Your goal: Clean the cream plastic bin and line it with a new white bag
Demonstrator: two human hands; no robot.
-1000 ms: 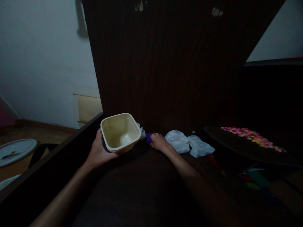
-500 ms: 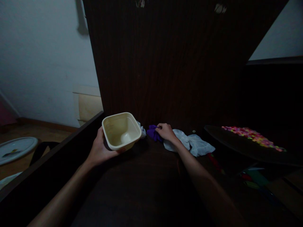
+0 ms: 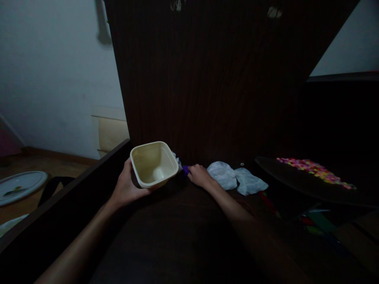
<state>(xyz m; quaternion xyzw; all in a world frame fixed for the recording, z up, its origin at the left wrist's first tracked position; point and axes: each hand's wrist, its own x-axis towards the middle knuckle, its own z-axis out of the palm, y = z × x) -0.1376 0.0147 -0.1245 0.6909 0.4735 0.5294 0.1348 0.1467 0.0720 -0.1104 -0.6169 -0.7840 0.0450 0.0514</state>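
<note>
My left hand (image 3: pixel 128 187) is closed around a cream plastic tub (image 3: pixel 154 165), tilted so that its bare inside faces me. Just right of the tub, my right hand (image 3: pixel 199 175) lies over a purple cloth-like bundle (image 3: pixel 185 169). Most of that bundle is hidden under the fingers, which are curled onto it. Behind the tub's right side a bit of pale crumpled plastic (image 3: pixel 178 162) peeks out. A knotted white plastic bag (image 3: pixel 223 174) lies on the dark wooden surface, right of my right hand.
A tall dark wooden panel (image 3: pixel 207 86) rises at the back. Along the left runs a raised wooden edge (image 3: pixel 68 189). At the right stands a dark board with small pink and yellow pieces (image 3: pixel 316 171). A white round lid (image 3: pixel 22 187) is on the floor at left.
My right hand has moved slightly left and down, covering more of the purple bundle, which now shows less. The tub has shifted a little to the right in my left hand.
</note>
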